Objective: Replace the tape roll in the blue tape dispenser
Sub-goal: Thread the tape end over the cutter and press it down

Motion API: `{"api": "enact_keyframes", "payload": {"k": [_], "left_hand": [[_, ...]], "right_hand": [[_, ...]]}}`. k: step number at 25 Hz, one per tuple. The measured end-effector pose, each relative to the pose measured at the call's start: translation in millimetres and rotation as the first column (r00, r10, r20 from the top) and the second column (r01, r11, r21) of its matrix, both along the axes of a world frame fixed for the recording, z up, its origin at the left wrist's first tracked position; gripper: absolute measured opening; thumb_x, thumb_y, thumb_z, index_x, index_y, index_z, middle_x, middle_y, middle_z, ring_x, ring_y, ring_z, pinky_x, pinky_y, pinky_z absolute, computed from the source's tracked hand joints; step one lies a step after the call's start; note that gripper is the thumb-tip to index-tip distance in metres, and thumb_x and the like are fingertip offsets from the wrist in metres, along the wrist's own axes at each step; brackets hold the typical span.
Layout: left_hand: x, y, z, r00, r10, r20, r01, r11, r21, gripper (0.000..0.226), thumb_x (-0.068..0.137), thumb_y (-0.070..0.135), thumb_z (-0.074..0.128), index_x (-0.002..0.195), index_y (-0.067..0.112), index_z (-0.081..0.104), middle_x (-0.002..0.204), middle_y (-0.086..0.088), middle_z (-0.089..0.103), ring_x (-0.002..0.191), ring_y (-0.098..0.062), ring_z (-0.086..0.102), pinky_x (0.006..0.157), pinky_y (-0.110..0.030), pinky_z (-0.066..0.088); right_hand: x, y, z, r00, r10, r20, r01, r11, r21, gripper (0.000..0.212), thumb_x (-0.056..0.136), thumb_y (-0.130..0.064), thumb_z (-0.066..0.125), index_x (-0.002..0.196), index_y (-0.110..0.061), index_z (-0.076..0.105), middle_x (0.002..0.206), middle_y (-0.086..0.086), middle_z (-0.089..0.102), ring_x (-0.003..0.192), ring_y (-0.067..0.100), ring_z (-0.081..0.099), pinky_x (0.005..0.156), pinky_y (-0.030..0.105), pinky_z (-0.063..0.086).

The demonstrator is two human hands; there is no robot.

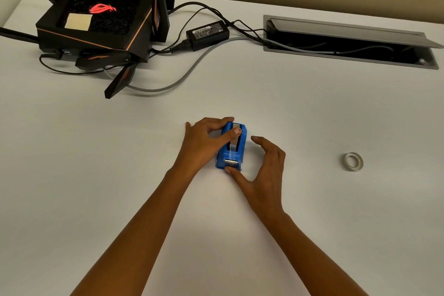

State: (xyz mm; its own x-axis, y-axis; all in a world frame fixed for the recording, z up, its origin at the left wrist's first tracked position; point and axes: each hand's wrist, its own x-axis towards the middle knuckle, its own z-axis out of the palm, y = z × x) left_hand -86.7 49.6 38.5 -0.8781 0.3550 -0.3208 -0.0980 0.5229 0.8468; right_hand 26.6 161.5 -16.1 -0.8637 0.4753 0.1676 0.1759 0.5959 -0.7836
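The blue tape dispenser (231, 151) stands on the white table (312, 108) near the middle, its cutter end toward me. A tape roll sits inside it, and a clear strip runs down to the cutter. My left hand (205, 142) grips the dispenser's far end, thumb on top of the roll and fingers around the back. My right hand (263, 168) is spread beside it, thumb tip touching the near cutter end, fingers arched off the right side. A separate white tape roll (353, 162) lies flat on the table far to the right.
A black router (96, 24) with antennas stands at the back left, with a power adapter (207, 34) and cables trailing across the table. An open cable box (348, 43) is set into the table at the back right.
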Motion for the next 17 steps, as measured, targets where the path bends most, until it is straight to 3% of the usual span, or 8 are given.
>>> {"api": "enact_keyframes", "payload": {"k": [7, 17], "left_hand": [[-4.8, -2.3, 4.3, 0.992, -0.125, 0.003, 0.125, 0.990, -0.068, 0.049, 0.076, 0.057, 0.052, 0.119, 0.034, 0.054, 0.132, 0.002, 0.055, 0.123, -0.015, 0.046, 0.113, -0.053, 0.022], [3.5, 10.1, 1.4, 0.997, 0.083, 0.003, -0.083, 0.996, 0.016, 0.038, 0.078, 0.047, 0.059, 0.110, 0.027, 0.063, 0.122, 0.000, 0.063, 0.113, -0.014, 0.055, 0.111, -0.052, 0.028]], "right_hand": [[0.5, 1.1, -1.7, 1.000, 0.013, 0.025, -0.012, 0.999, -0.047, 0.072, 0.067, -0.050, 0.072, 0.125, -0.022, 0.041, 0.121, -0.014, 0.041, 0.112, 0.000, 0.037, 0.096, 0.019, 0.032], [0.0, 1.2, -2.1, 0.999, 0.017, 0.040, -0.016, 1.000, -0.025, 0.069, 0.068, -0.053, 0.070, 0.123, -0.022, 0.042, 0.119, -0.015, 0.042, 0.110, 0.003, 0.038, 0.095, 0.017, 0.031]]}}
